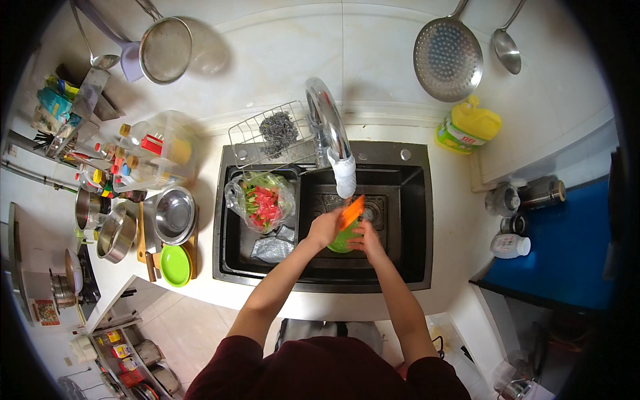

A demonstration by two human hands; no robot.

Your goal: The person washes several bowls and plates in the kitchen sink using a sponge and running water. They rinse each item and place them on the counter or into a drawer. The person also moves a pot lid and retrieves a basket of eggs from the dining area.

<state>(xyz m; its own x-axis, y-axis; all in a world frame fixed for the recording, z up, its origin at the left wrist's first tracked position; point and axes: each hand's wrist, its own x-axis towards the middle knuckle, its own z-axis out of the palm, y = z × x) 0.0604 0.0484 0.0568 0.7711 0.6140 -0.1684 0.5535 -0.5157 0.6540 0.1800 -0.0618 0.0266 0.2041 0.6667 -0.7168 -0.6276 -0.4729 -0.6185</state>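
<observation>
My left hand (326,228) grips a flat orange thing (353,212), perhaps a plastic dish or scraper, just below the faucet's white-covered spout (344,176). Close on its right is my right hand (367,241), slightly blurred, its fingers spread and seemingly free of any object. Beneath both hands, in the right basin of the black sink (413,220), lies a green dish (341,243), partly covered by them. Whether the right fingertips touch this dish is unclear.
The left basin holds a clear plastic bag (262,201) of red and green scraps. Left on the counter are stacked steel bowls (174,215), a green plate (175,265) and a cleaver (151,250). A wire rack (250,131) and yellow detergent jug (467,126) stand behind.
</observation>
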